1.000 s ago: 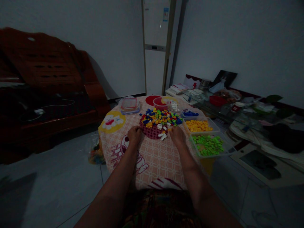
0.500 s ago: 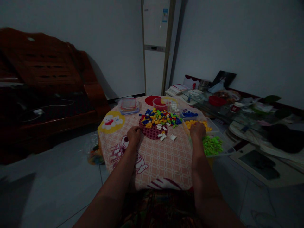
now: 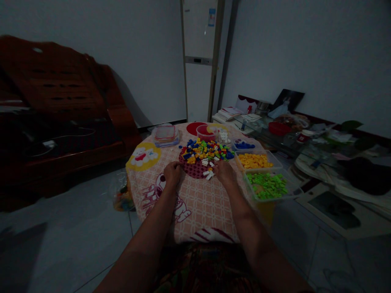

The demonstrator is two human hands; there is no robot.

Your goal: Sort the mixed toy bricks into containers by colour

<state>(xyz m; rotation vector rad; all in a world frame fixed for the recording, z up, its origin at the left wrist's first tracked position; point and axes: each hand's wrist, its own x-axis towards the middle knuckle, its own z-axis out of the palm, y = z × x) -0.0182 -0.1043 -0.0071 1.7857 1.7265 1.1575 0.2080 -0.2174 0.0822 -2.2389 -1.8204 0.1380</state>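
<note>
A pile of mixed coloured bricks (image 3: 207,151) lies on the patterned tablecloth (image 3: 210,207). Several white bricks (image 3: 209,175) sit loose in front of it. My right hand (image 3: 224,171) is at the right side of these white bricks, its fingers bent toward them; what it holds, if anything, is too small to make out. My left hand (image 3: 172,171) rests on the cloth left of the pile, fingers curled together. To the right stand clear boxes of yellow bricks (image 3: 255,160), green bricks (image 3: 269,185) and blue bricks (image 3: 244,145).
Stacked lids (image 3: 165,135) lie at the back left of the table. A round pink tub (image 3: 206,133) stands behind the pile, beside a heap of white bricks (image 3: 224,136). A cluttered glass side table is at the right, a wooden bench (image 3: 61,89) at the left.
My right hand has moved left from the yellow brick box to the loose white bricks, covering the spot of the rightmost one. My left hand has stayed in place.
</note>
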